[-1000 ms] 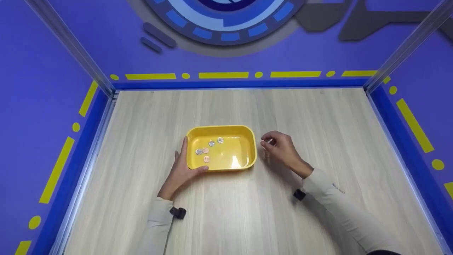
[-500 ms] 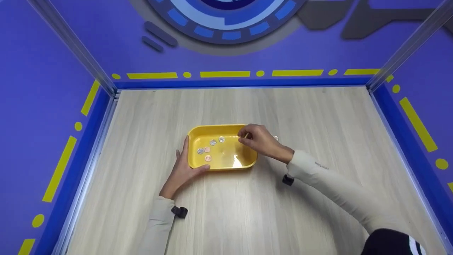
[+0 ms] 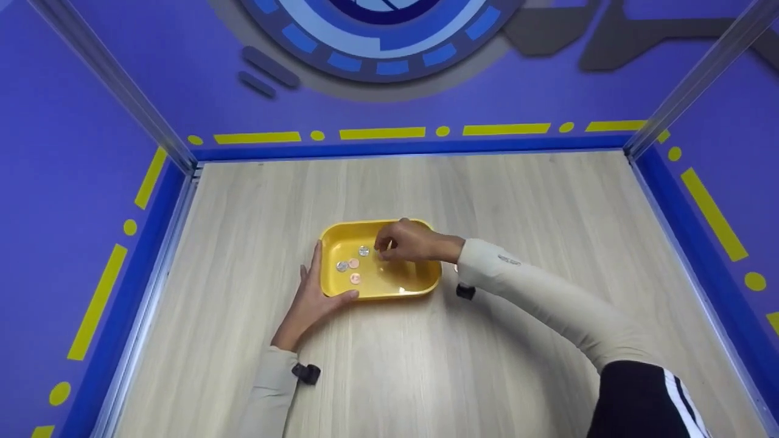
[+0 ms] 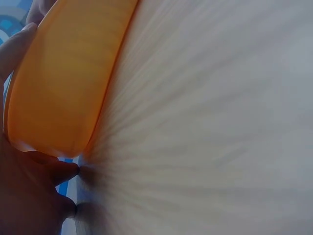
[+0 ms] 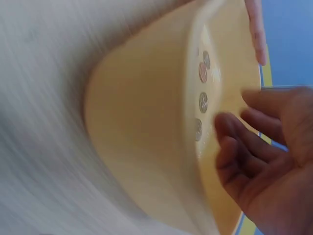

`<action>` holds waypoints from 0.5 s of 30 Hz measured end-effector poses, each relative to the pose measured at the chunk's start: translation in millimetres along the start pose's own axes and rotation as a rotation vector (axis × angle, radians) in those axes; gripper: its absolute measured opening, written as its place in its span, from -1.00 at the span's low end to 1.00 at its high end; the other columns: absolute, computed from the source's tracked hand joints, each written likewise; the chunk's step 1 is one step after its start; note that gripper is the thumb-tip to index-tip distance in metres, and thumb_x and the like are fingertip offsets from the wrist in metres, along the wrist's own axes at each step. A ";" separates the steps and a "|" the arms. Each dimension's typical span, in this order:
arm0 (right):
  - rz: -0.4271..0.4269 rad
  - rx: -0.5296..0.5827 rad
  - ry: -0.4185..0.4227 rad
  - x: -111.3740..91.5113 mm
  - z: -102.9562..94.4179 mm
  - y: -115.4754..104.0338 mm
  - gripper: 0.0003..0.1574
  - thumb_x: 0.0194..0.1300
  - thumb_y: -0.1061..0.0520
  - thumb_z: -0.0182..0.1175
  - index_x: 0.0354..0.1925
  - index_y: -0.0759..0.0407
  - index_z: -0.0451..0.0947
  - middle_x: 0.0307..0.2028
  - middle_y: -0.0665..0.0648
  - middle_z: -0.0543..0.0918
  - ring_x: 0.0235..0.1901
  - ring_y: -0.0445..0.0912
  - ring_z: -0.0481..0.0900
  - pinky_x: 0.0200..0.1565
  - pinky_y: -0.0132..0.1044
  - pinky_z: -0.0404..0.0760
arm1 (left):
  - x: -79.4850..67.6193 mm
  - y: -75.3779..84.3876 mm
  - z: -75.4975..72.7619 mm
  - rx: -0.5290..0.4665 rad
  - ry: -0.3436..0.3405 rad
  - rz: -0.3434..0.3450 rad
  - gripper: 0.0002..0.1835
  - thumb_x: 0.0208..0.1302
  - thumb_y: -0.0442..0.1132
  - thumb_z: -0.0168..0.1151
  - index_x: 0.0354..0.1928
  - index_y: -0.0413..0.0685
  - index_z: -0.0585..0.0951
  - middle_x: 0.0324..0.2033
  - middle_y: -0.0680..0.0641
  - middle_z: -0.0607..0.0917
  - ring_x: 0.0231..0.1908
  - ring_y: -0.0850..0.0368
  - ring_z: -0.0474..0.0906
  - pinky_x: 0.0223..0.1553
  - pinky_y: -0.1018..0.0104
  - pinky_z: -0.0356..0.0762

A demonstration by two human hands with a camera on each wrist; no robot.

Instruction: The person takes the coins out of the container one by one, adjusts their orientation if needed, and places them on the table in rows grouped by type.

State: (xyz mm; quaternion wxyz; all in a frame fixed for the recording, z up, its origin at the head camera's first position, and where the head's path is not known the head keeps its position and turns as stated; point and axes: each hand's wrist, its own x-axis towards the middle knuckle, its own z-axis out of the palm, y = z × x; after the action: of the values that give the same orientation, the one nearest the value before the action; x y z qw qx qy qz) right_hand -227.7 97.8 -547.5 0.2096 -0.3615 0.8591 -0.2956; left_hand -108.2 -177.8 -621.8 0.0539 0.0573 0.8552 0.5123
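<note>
A yellow plastic tray (image 3: 398, 293) stands on the table, with silver coins (image 3: 364, 250) and copper coins (image 3: 355, 278) lying on the left part of its floor. My left hand (image 3: 311, 301) holds its near left corner, thumb along the front rim and fingers against the left side. Over the inside of the tray, my right hand (image 3: 406, 241) has its fingers loosely bent. In the right wrist view, its fingertips are apart with nothing visible between them, close to a silver coin (image 5: 198, 129). That coin is hidden behind the hand in the head view.
A coin (image 3: 456, 267) on the table to the right of the tray is mostly covered by the right sleeve. The wood-grain table (image 3: 389, 371) is enclosed by blue panels (image 3: 389, 109) at the back and both sides.
My right hand has moved left from beside the tray to over its inside. Half a second ago a coin showed on the table behind that hand. The left hand stays on the tray.
</note>
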 end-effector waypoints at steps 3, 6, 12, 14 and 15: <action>-0.016 -0.049 -0.095 8.6 -2.9 -0.8 -0.67 0.51 0.15 0.43 0.15 0.28 0.79 0.02 0.15 0.85 -0.06 -0.06 0.77 0.03 -0.20 0.82 | 0.4 -0.4 0.5 -0.001 -0.001 0.021 0.51 0.17 0.15 0.70 0.80 -0.14 -0.25 0.74 -0.25 0.11 0.71 -0.30 0.01 0.73 -0.20 -0.54; -0.020 -0.056 -0.154 16.5 -5.9 -1.7 -0.63 0.53 0.13 0.42 0.20 0.26 0.78 0.05 0.14 0.84 -0.07 -0.05 0.74 0.05 -0.19 0.81 | 0.3 -0.1 1.3 -0.007 -0.005 0.027 0.50 0.19 0.11 0.70 0.79 -0.17 -0.24 0.74 -0.27 0.11 0.71 -0.30 0.02 0.72 -0.20 -0.55; -0.037 -0.053 -0.219 33.7 -4.6 -4.6 -0.61 0.54 0.12 0.42 0.23 0.25 0.77 0.06 0.14 0.84 -0.08 -0.08 0.70 0.08 -0.21 0.78 | -0.2 0.9 1.2 -0.007 -0.010 0.011 0.51 0.17 0.13 0.72 0.80 -0.11 -0.24 0.74 -0.24 0.13 0.70 -0.28 0.06 0.73 -0.16 -0.56; -0.056 -0.043 -0.227 39.2 -1.9 -5.6 -0.62 0.53 0.15 0.42 0.23 0.27 0.76 0.06 0.15 0.84 -0.08 -0.09 0.72 0.07 -0.23 0.79 | -0.1 1.1 0.5 -0.003 -0.012 0.011 0.52 0.16 0.13 0.72 0.80 -0.10 -0.25 0.74 -0.24 0.13 0.70 -0.28 0.08 0.73 -0.16 -0.57; -0.068 -0.037 -0.230 41.7 -0.2 -5.7 -0.62 0.53 0.17 0.42 0.22 0.28 0.76 0.06 0.16 0.84 -0.07 -0.09 0.73 0.07 -0.24 0.78 | -0.5 1.2 0.4 0.000 -0.015 0.001 0.52 0.16 0.15 0.71 0.81 -0.07 -0.25 0.74 -0.23 0.12 0.70 -0.30 0.04 0.73 -0.17 -0.55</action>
State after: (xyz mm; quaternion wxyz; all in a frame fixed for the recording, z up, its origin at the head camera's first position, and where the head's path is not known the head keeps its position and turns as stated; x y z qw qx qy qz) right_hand -252.1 63.6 -549.7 0.2897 -0.4258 0.8219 -0.2433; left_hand -107.7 -177.0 -620.9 0.0601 0.0615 0.8548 0.5118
